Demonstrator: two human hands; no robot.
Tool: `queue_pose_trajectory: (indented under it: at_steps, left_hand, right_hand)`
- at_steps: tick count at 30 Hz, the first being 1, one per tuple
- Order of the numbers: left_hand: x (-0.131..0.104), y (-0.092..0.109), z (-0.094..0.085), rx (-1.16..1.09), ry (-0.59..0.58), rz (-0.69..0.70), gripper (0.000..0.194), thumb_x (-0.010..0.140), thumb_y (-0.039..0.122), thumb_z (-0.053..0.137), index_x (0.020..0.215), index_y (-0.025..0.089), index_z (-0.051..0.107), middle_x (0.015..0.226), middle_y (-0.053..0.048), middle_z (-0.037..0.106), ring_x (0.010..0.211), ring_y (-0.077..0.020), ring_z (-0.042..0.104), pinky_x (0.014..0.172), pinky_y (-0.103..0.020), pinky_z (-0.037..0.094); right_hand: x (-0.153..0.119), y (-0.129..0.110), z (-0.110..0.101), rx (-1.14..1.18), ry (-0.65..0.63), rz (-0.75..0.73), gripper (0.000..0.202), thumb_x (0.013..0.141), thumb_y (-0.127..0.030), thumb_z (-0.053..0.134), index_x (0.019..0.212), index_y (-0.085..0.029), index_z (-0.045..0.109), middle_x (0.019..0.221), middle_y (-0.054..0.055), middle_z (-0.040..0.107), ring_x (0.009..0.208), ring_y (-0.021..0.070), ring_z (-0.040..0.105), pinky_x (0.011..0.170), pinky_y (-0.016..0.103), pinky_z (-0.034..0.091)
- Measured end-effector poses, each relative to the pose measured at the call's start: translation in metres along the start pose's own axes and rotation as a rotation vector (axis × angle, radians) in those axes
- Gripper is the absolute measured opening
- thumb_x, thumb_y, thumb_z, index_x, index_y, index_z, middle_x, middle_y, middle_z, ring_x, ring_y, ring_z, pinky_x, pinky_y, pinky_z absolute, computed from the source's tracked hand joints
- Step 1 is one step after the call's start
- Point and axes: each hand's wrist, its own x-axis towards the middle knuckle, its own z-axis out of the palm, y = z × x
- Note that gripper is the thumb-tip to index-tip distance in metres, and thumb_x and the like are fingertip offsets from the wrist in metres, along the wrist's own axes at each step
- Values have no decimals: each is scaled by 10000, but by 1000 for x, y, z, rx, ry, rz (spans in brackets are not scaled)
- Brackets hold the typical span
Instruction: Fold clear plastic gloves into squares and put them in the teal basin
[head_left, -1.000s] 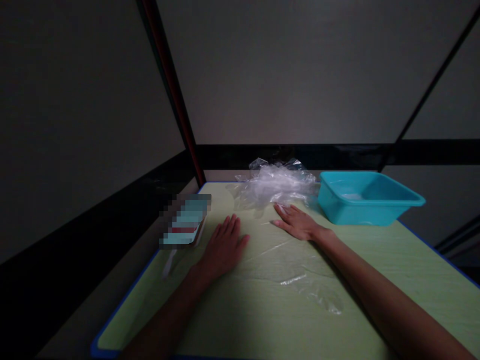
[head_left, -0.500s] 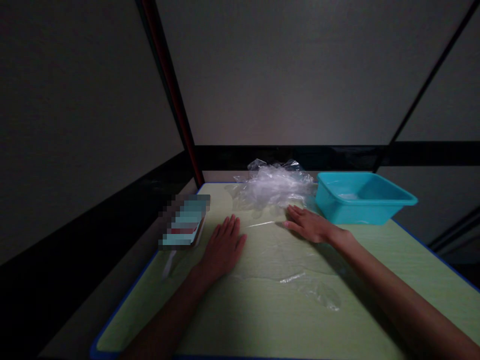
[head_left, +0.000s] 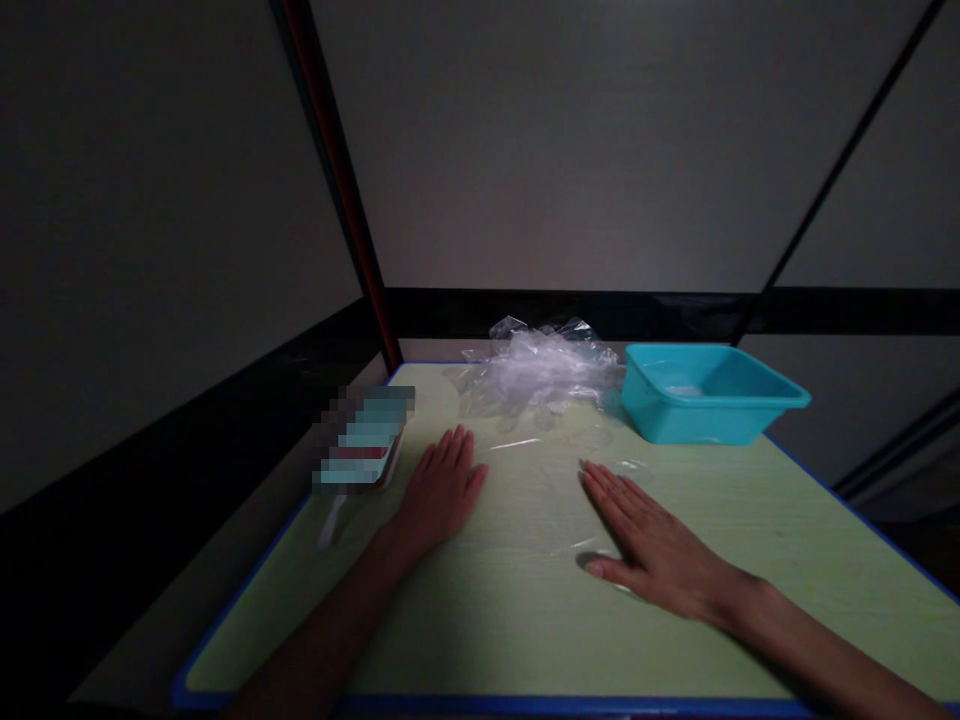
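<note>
Clear, thin, crinkled plastic film [head_left: 551, 505] lies flat across the middle of a pale green counter [head_left: 487, 645] with a blue rim. The film shows mainly as thin streaks of reflected light; in this dimness its outline is hard to follow, so it may be a bag or a single sheet.

A person's two bare hands rest palm down, one at each side of the film. The left hand [head_left: 439, 495] points away from the person, its fingers straight and slightly parted, the thumb angled out to the right. The right hand [head_left: 660, 550] lies nearer the person and slants toward the far left, its fingers straight and pressed together, the thumb spread well apart from them. Both hands are unclenched and grasp nothing.

Beyond the hands, at the far edge, sits a loose, puffy heap of clear crumpled plastic [head_left: 544, 365]. Just beside it on the right stands a turquoise rectangular plastic basin [head_left: 697, 418], upright, wider at the top. Near the left edge, beyond the left hand, is a light teal rectangular object with a dark red band [head_left: 364, 438], its details hidden by pixelation. A narrow whitish strip [head_left: 330, 520] extends below it. Grey wall panels [head_left: 555, 150] with a black band [head_left: 465, 313] rise behind.
</note>
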Motion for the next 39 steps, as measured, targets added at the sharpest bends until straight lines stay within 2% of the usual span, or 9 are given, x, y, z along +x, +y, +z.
queue_pose_trajectory:
  at_steps: [9, 13, 16, 19, 22, 24, 28, 32, 39]
  left_hand:
    - [0, 0, 3, -55, -11, -9, 532, 889, 347, 250, 1321, 38, 258, 1399, -149, 225, 1292, -254, 175, 1031, -402, 195]
    - [4, -7, 4, -213, 13, -80, 575, 879, 354, 234, 1337, 13, 161, 1401, -172, 200, 1298, -237, 144, 1028, -402, 209]
    - [8, -8, -2, -252, 36, -147, 580, 889, 345, 168, 1330, -27, 116, 1400, -214, 158, 1297, -236, 131, 1021, -397, 230]
    - [8, 11, -13, -236, 89, -82, 557, 891, 340, 188, 1320, -16, 179, 1407, -196, 158, 1302, -234, 93, 1045, -388, 181]
    - [4, 51, -22, -193, 126, 126, 505, 886, 303, 243, 1291, 5, 288, 1396, -175, 221, 1302, -228, 122, 1057, -369, 165]
    - [1, 80, -25, -188, 126, 240, 502, 887, 311, 252, 1291, 19, 303, 1398, -160, 226, 1300, -222, 144, 1061, -350, 169]
    - [-1, 121, -24, -205, 95, 344, 510, 900, 306, 209, 1303, 3, 283, 1397, -168, 220, 1299, -225, 149, 1060, -347, 171]
    - [1, 130, -19, -215, 30, 335, 526, 901, 317, 205, 1307, -10, 275, 1390, -178, 227, 1295, -231, 166, 1058, -348, 174]
    - [-4, 110, -10, -212, 84, 297, 516, 904, 324, 197, 1311, 19, 279, 1393, -148, 241, 1298, -204, 163, 1063, -338, 170]
  right_hand:
    - [-24, 11, -1, -69, -23, 7, 839, 789, -603, 371, 1369, -96, 37, 1416, 134, 84, 1285, 288, 124, 1028, 459, 227]
    - [-23, 10, -1, -66, -18, 12, 839, 788, -607, 368, 1370, -93, 51, 1415, 136, 90, 1285, 288, 123, 1030, 457, 225]
    - [-23, 11, -1, -58, -12, 1, 840, 786, -606, 374, 1370, -96, 48, 1415, 137, 98, 1283, 294, 125, 1028, 463, 228]
    - [-23, 11, 0, -61, -3, -11, 838, 788, -605, 371, 1370, -98, 45, 1413, 144, 107, 1281, 297, 138, 1022, 468, 237]
    - [-23, 12, 2, -62, 22, -11, 845, 782, -608, 381, 1372, -106, 44, 1412, 142, 122, 1278, 298, 153, 1018, 464, 245]
    - [-23, 12, 3, -71, 32, -12, 846, 781, -605, 387, 1373, -103, 50, 1411, 143, 127, 1278, 294, 157, 1017, 460, 249]
    - [-23, 12, 5, -95, 33, -17, 832, 784, -594, 394, 1372, -93, 84, 1409, 146, 135, 1283, 281, 152, 1019, 450, 249]
    - [-23, 13, 7, -85, 54, -29, 828, 781, -599, 393, 1373, -110, 84, 1410, 138, 138, 1281, 282, 159, 1018, 450, 251]
    - [-23, 12, 4, -91, 17, -18, 828, 783, -603, 381, 1371, -105, 80, 1406, 149, 132, 1281, 280, 150, 1014, 459, 253]
